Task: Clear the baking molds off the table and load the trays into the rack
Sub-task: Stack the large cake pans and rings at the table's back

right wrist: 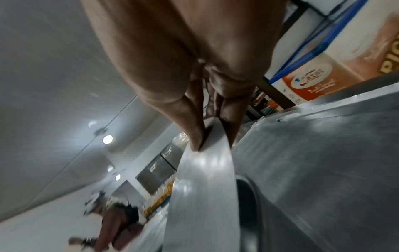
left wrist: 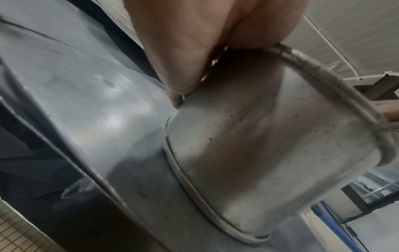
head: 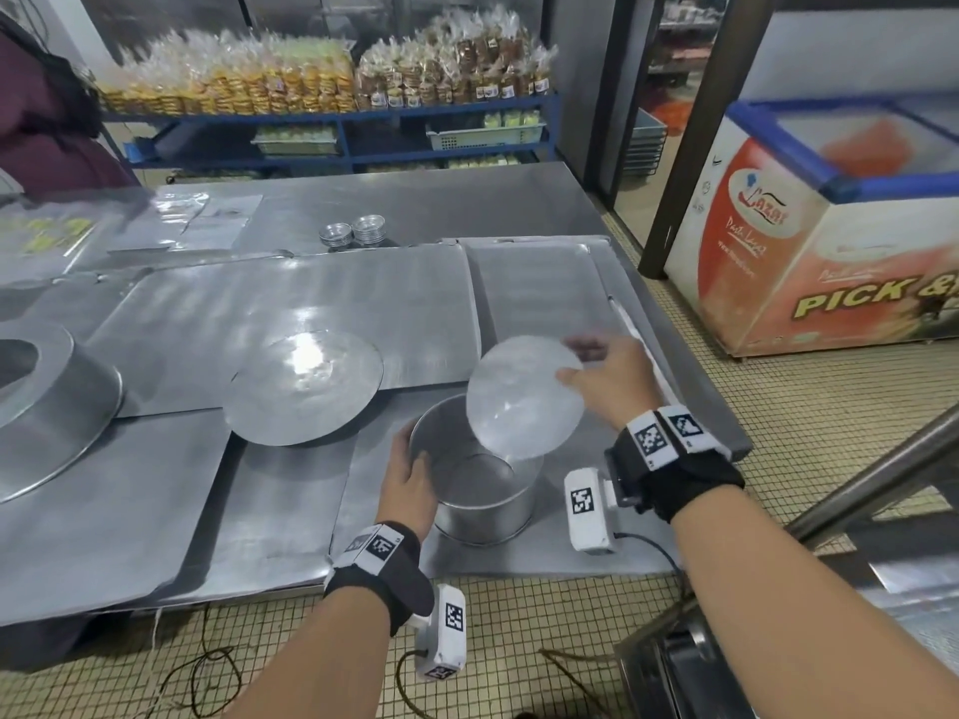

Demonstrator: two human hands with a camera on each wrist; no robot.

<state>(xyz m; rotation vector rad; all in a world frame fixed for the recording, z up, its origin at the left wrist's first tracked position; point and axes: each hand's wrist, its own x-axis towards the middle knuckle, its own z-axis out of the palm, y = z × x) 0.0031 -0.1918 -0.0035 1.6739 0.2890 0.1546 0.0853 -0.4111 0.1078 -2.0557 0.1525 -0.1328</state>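
Gripped at its 9 o'clock rim by the left hand [head: 410,480], thumb inside and fingers curled outside, the tin [head: 482,505] stands upright on a tray [head: 280,516] at the table's near edge. Pinched at its 2 o'clock edge by the right hand [head: 607,381], the disc [head: 524,397] is held tilted over the tin's mouth, lower edge dipping inside; lowering flat seems next.

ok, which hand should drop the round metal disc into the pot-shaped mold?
Right. The right hand already pinches the round flat metal disc, tilted over the open cylindrical metal mold. The left hand grips the mold's rim, steadying it on the steel table.
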